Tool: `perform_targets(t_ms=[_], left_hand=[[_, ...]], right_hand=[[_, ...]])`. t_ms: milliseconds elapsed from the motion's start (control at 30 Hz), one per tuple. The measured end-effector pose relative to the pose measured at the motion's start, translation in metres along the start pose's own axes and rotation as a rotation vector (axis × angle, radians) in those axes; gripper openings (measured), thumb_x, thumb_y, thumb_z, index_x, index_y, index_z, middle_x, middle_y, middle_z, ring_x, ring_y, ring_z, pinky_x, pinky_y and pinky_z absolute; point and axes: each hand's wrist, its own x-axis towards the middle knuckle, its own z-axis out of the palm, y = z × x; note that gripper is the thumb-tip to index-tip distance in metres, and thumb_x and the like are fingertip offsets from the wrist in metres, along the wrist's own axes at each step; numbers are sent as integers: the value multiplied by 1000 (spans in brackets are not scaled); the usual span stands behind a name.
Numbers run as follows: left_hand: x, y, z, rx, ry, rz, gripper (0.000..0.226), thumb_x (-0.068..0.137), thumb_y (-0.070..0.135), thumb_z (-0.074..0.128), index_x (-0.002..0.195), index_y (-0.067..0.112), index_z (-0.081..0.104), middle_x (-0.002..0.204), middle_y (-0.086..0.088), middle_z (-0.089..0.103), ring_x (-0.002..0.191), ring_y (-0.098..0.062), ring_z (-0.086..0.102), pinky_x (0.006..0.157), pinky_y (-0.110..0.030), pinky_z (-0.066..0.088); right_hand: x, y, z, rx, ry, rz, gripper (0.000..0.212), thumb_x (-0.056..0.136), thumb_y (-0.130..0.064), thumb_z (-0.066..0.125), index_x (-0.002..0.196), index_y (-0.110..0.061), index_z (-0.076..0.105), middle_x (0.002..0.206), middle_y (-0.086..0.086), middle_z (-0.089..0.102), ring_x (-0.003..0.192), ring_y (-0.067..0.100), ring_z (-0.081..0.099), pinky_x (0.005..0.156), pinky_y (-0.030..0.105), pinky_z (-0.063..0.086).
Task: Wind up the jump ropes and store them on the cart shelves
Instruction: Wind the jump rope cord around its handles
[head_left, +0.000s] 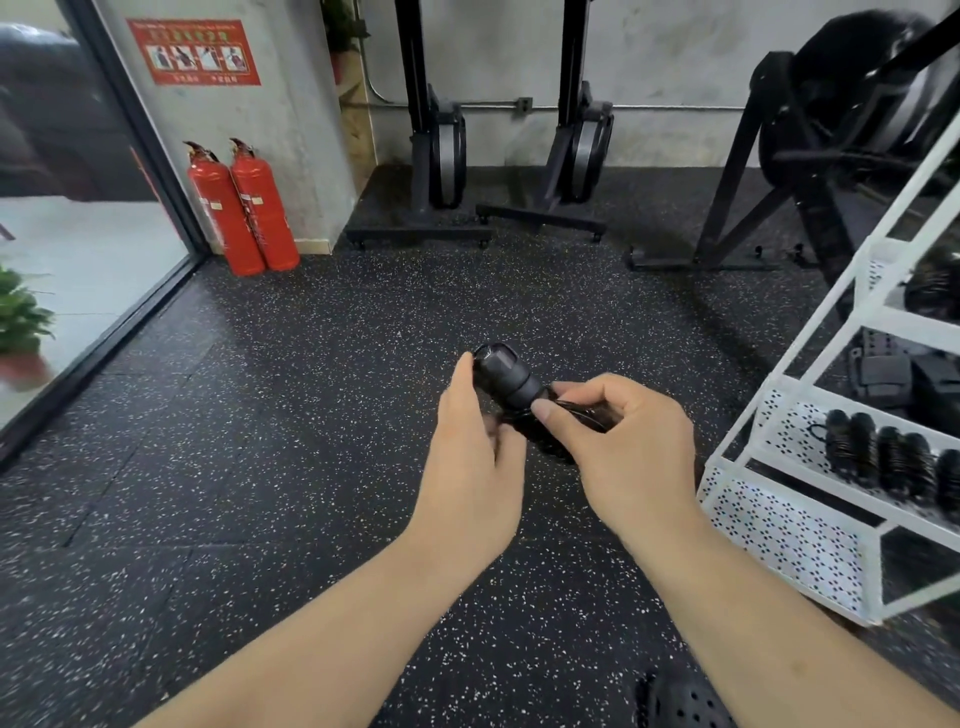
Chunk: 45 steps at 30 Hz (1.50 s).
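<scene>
- The left hand (467, 467) holds the black jump rope (506, 376) up over the dotted floor (311, 389), its fingers curled round the fat handles.
- The right hand (623, 441) pinches its thin cord with thumb and one finger.
- The white cart (789, 525) stands near, on the right.
- More wound ropes (883, 457) lie in a row on its shelf.

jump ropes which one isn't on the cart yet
The jump rope held by the left hand and right hand; the other ropes sit on the cart shelf.
</scene>
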Motion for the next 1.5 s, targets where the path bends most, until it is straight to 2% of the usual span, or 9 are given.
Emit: perform_targets(t_ms=[167, 333, 600, 767, 900, 1033, 1200, 1367, 1500], left_hand=[[-4, 8, 3, -287, -26, -53, 79, 112, 32, 51, 167, 50, -3, 159, 4, 55, 137, 10, 49, 104, 0, 36], [6, -1, -1, -411, -55, 22, 71, 114, 34, 46, 162, 63, 3, 162, 26, 43, 146, 8, 42, 130, -39, 30], [10, 1, -13, -406, -68, 31, 64, 115, 28, 41, 168, 47, 10, 127, 56, 47, 121, 30, 47, 92, 5, 36], [4, 4, -11, -459, -27, 7, 47, 116, 36, 38, 162, 46, 37, 141, 28, 62, 128, 11, 57, 116, -26, 45], [2, 9, -10, -464, -63, 4, 39, 113, 41, 37, 150, 48, 47, 127, 27, 70, 119, 6, 64, 104, -25, 53], [3, 12, -10, -370, -35, 88, 52, 111, 45, 37, 162, 37, 38, 147, 17, 62, 136, -2, 56, 119, -39, 46], [6, 4, -11, -210, -13, 182, 63, 110, 47, 38, 169, 38, 18, 167, 23, 35, 151, 7, 33, 127, -30, 28], [7, -2, -9, -190, -9, 200, 61, 112, 43, 39, 169, 43, 16, 158, 27, 39, 144, 13, 38, 112, -6, 28], [7, -4, -6, -252, -12, 185, 59, 113, 46, 39, 168, 45, 19, 159, 24, 42, 150, 0, 40, 122, -29, 32]], right_hand=[[-7, -8, 8, 10, 1, -61, 12, 84, -32, 90, 84, -31, 78, 106, -28, 77, 92, -6, 73, 90, 34, 60], [-11, -13, 7, -20, -37, -115, 8, 88, -30, 86, 92, -33, 79, 107, -29, 76, 94, -8, 71, 89, 20, 57], [-18, -24, 6, -106, -129, -262, 10, 95, -27, 80, 102, -33, 83, 97, -22, 75, 92, 0, 72, 82, 17, 54], [-12, -36, -3, 72, -142, -63, 8, 82, -34, 91, 86, -32, 83, 82, -20, 78, 81, 2, 75, 79, 25, 59], [-7, -39, -6, 216, -145, 53, 16, 76, -28, 96, 82, -23, 82, 82, -9, 80, 79, 8, 75, 80, 33, 61], [-6, -36, -1, 502, -109, 191, 28, 76, -12, 94, 97, -15, 77, 91, -2, 79, 82, 13, 71, 76, 25, 58], [-11, -35, 13, 926, 40, 397, 42, 84, -8, 86, 120, -15, 65, 96, 2, 78, 84, 17, 74, 86, 29, 59], [-21, -35, 26, 630, 59, 249, 32, 99, -24, 75, 128, -35, 65, 117, -12, 78, 108, 7, 74, 103, 31, 56], [-24, -36, 26, 322, 39, 49, 42, 105, -34, 63, 146, -43, 57, 125, -16, 67, 112, 1, 69, 99, 20, 54]])
